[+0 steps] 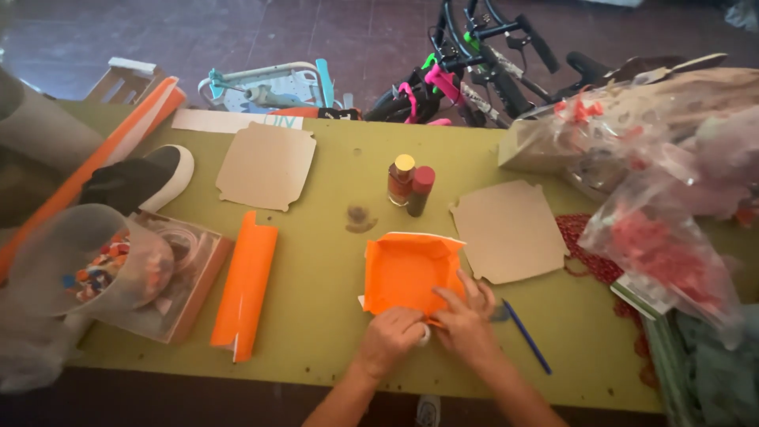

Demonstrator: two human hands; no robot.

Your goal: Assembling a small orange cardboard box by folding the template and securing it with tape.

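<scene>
Now your left hand (393, 334) and right hand (466, 316) are both pinched on the near edge of the orange paper tray (407, 270), which sits on the green table (316, 300). Keep that fold pressed flat and even. Watch the blue pen (526, 336) beside your right wrist; two small bottles (410, 184) stand just beyond.

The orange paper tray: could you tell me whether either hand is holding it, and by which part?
Both the left hand and right hand pinch the orange paper tray at its near edge.
</scene>
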